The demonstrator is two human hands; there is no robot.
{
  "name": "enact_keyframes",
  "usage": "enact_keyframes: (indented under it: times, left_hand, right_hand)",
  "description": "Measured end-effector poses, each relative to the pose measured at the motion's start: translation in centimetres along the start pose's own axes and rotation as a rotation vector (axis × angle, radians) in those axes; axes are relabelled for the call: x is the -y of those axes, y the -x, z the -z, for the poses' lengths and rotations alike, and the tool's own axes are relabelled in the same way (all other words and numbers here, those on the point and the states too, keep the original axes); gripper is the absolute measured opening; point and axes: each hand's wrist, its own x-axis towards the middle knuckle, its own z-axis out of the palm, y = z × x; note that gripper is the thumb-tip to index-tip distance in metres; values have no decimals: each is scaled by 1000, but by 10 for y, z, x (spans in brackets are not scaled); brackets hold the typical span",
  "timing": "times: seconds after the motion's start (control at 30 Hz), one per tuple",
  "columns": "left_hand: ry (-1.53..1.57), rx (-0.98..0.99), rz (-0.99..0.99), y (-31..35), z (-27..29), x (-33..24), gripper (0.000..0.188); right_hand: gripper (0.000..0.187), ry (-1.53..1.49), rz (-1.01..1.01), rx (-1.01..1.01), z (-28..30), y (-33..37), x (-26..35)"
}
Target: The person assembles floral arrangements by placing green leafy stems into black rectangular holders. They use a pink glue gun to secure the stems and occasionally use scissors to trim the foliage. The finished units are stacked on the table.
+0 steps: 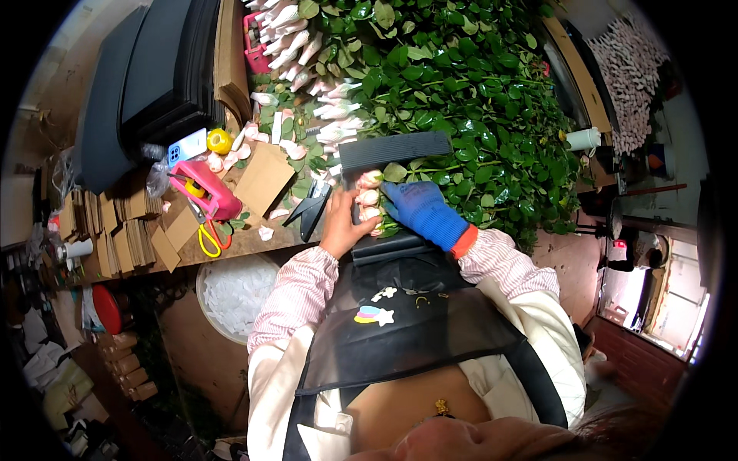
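Several pale pink-and-cream roses (369,198) lie in a short column between my hands, on dark corrugated wrapping sheet (396,151) at the table's near edge. My left hand (343,223), bare, curls against the left side of the blooms, with its thumb across the lowest one. From the right, my right hand (421,211) in a blue knitted glove closes over the roses just below their heads; its fingertips are partly hidden among leaves. A black stapler (309,209) rests just left of my left hand.
Leafy rose stems (453,100) pile up beyond my hands, with white-sleeved blooms (338,115) on their left. Leftward lie a pink tape dispenser (207,192), scissors (209,240), a phone (187,146) and cardboard pieces (264,179). A bucket of white scraps (238,296) stands below the table.
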Motion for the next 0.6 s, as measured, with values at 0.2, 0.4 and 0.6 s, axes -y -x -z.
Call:
enact_keyframes:
  times: [0.2, 0.4, 0.6]
  left_hand:
    - [18, -7, 33, 0, -3, 2, 66]
    - [198, -96, 200, -6, -22, 7, 39]
    - [129, -167, 150, -4, -24, 7, 40]
  right_hand:
    - [22, 156, 137, 91, -14, -22, 3]
    - [27, 156, 21, 45, -11, -1, -2]
    - [23, 117, 5, -74, -4, -20, -14]
